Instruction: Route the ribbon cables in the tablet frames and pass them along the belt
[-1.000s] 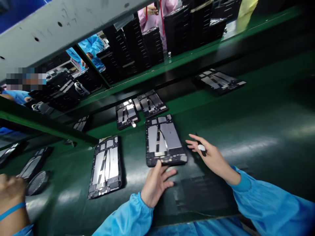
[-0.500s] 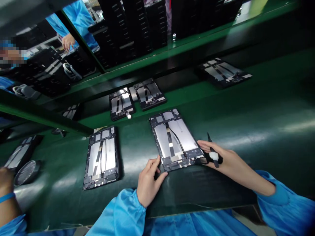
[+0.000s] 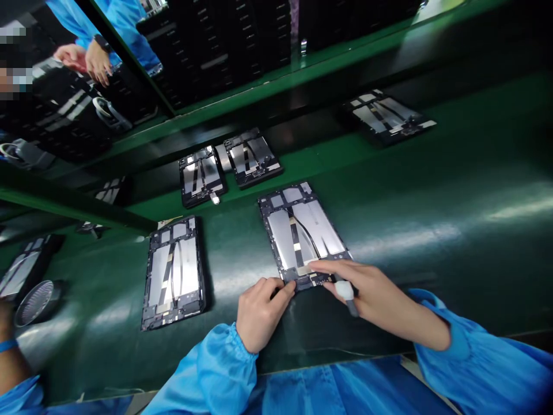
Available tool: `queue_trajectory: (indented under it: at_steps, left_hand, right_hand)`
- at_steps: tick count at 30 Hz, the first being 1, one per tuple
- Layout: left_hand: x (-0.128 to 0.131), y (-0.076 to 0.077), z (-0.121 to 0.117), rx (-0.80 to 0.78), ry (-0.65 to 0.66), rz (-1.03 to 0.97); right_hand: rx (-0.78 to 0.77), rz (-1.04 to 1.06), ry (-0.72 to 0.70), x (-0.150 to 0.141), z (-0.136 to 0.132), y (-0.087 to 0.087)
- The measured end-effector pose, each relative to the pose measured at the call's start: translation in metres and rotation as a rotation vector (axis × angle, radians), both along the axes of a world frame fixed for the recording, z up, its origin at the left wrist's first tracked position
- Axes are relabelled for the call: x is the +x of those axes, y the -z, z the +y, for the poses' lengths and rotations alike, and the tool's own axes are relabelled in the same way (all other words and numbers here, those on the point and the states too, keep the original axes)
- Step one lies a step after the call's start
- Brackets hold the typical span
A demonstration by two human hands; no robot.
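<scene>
So, at far left we see a co-worker's arm [image 3: 11, 369] with a blue band, near a round ridged dish [image 3: 38, 304] on the green desk [image 3: 235, 248]. Next lies an opened tablet [image 3: 175, 276]; behind it, a second tablet [image 3: 202, 177] and a third tablet [image 3: 252, 159] sit side by side. Our left hand [image 3: 261, 314] has its grip closed on the near left corner of the working tablet [image 3: 309, 227], which lies before us. Our right hand [image 3: 375, 291], fingertips over its near end, keeps a white-wrapped dark tool [image 3: 344, 290] clamped in its grip.
</scene>
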State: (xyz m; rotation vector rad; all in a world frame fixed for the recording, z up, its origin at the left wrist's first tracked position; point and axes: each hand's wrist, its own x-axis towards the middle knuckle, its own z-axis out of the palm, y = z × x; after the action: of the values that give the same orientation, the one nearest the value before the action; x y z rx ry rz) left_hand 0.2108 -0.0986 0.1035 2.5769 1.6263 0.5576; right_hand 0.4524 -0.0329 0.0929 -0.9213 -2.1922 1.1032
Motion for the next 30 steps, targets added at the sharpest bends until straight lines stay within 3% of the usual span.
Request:
queue_trajectory:
  at_steps: [4, 7, 9, 15, 20, 24, 30]
  left_hand:
    - [0.003, 0.000, 0.007, -0.214, -0.052, -0.202]
    - [0.004, -0.001, 0.013, -0.391, -0.101, -0.384]
    - [0.005, -0.001, 0.013, -0.419, -0.116, -0.450]
    - [0.003, 0.006, 0.008, -0.259, -0.055, -0.404]
    - [0.004, 0.004, 0.008, -0.281, -0.050, -0.360]
    - [0.006, 0.003, 0.005, -0.256, -0.063, -0.292]
    - [-0.002, 0.002, -0.005, -0.010, 0.054, 0.027]
  right_hand:
    - [-0.039, 0.043, -0.091, -0.026, 0.000, 0.014]
    - [-0.053, 0.086, -0.052, -0.035, 0.003, 0.016]
    - [-0.065, 0.119, -0.001, -0.038, 0.003, 0.015]
    - [-0.088, 0.139, 0.029, -0.037, 0.004, 0.011]
    - [-0.134, 0.106, -0.084, -0.035, 0.008, 0.008]
    - [-0.104, 0.104, -0.081, -0.036, 0.007, 0.008]
    - [0.008, 0.134, -0.070, -0.039, 0.000, 0.018]
